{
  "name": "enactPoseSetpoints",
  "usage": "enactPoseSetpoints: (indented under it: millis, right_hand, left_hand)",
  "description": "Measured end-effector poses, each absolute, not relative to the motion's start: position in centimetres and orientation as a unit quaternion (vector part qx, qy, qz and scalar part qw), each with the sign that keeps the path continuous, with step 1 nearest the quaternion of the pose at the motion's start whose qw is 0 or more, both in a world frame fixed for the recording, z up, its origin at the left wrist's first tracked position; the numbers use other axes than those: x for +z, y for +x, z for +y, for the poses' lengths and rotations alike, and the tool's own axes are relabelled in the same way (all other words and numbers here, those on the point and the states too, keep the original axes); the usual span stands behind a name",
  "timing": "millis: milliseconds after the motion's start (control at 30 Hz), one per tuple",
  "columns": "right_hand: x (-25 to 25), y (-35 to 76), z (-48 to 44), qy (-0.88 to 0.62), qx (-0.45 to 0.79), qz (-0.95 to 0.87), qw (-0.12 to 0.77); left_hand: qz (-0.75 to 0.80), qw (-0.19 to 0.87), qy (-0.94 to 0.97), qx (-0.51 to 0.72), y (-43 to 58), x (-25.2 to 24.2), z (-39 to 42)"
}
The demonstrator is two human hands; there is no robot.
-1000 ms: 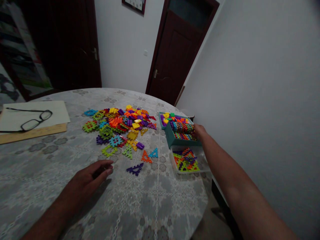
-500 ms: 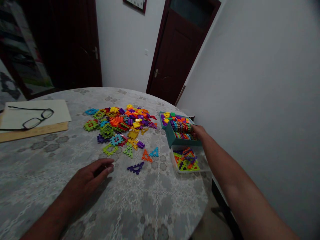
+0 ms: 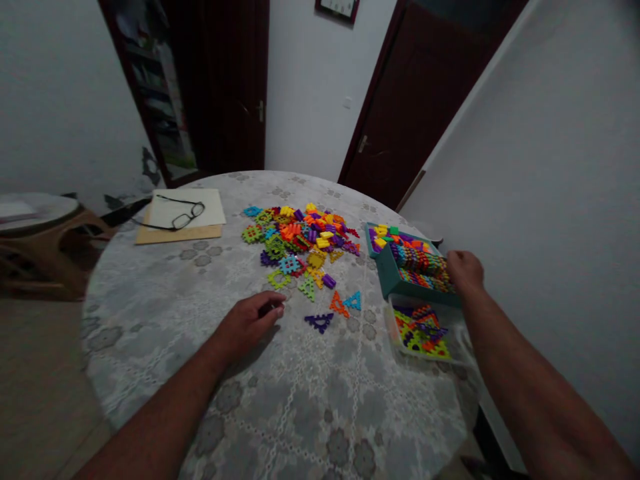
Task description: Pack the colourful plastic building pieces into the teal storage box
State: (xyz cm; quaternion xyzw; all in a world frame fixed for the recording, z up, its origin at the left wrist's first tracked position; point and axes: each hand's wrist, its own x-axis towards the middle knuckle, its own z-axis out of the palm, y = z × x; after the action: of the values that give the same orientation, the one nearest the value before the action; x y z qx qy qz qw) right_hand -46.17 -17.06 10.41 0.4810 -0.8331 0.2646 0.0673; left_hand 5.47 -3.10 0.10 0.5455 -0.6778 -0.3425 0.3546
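My left hand (image 3: 249, 325) hovers low over or rests on the patterned tablecloth, thumb and forefinger slightly apart with nothing visible between them. Just right of it lie loose triangular pieces: a dark purple triangle (image 3: 319, 323), an orange triangle (image 3: 339, 305) and a blue triangle (image 3: 353, 301). At the right end of a teal box (image 3: 391, 275) packed with rows of colourful notched pieces (image 3: 417, 259), my right hand (image 3: 466, 271) is closed. Its fingertips are hidden, so anything in them is unseen. In front stands a clear plastic tub (image 3: 395, 335) holding jumbled triangular pieces (image 3: 423, 331).
A heap of bright interlocking pieces (image 3: 300, 233) spreads across the table's middle. Behind the teal box sits a shallow teal tray (image 3: 371, 241) of small blocks. Glasses (image 3: 187, 217) lie on paper (image 3: 213, 208) at the left. A white wall (image 3: 560, 200) rises on the right.
The view has swung left, so everything sits further right in it. My right hand has drawn up slightly at the box's right end, its fingers curled. The left hand keeps its pose.
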Motion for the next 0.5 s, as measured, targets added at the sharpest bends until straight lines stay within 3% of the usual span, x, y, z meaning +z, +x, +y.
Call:
enactPoseSetpoints:
  millis: [100, 167, 300, 500]
  right_hand:
    - [10.2, -42.3, -14.9, 0.533, 0.4, -0.739, 0.098]
    - [9.2, -37.9, -12.6, 0.624, 0.434, -0.647, 0.059]
    - [4.8, -28.4, -9.4, 0.794, 0.351, -0.493, -0.061]
    - [-2.6, -23.0, -10.7, 0.801, 0.301, -0.518, -0.016]
  left_hand:
    - [-0.68, 0.363, 0.537, -0.342, 5.3, -0.1, -2.9]
    - [-0.679, 0.365, 0.535, -0.345, 5.2, -0.2, -2.8]
    - [-0.673, 0.376, 0.535, -0.345, 5.1, -0.2, -2.6]
    - [-0.676, 0.388, 0.529, -0.336, 5.0, -0.5, -2.8]
